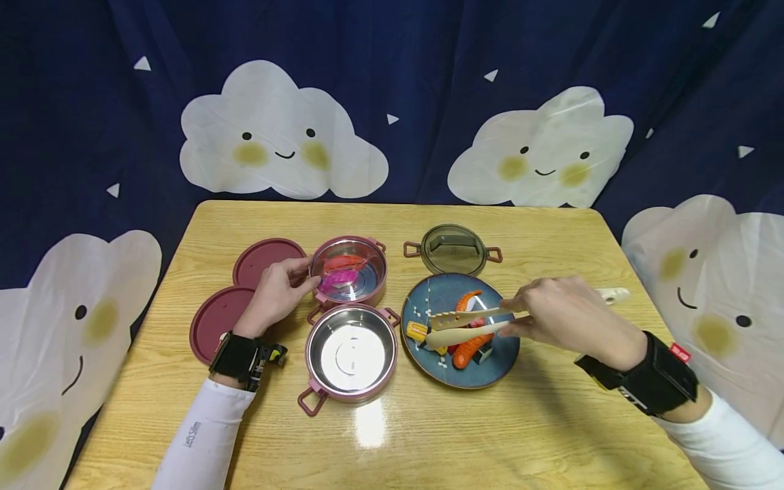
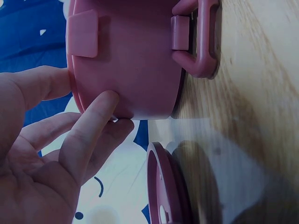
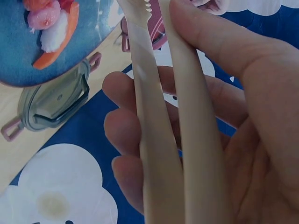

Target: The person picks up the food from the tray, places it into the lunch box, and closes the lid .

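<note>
My left hand [image 1: 277,294] rests its fingers against the rim and outer wall of a pink pot [image 2: 131,60], seen close in the left wrist view. Inside that pot lie a red toy food piece [image 1: 344,263] and a magenta one [image 1: 339,280]. My right hand [image 1: 554,316] grips cream tongs [image 3: 156,121], fingers on one arm and thumb on the other. The tongs' tips stand apart above a blue plate [image 1: 508,364] of toy sushi, including an orange-topped piece [image 1: 470,352] and a yellow one [image 1: 417,331].
A second pink pot [image 1: 352,391], its inside bare metal, stands in front of the first. Two dark red lids [image 1: 269,253] lie at the left. A grey see-through lid [image 1: 453,262] with pink handles lies behind the plate.
</note>
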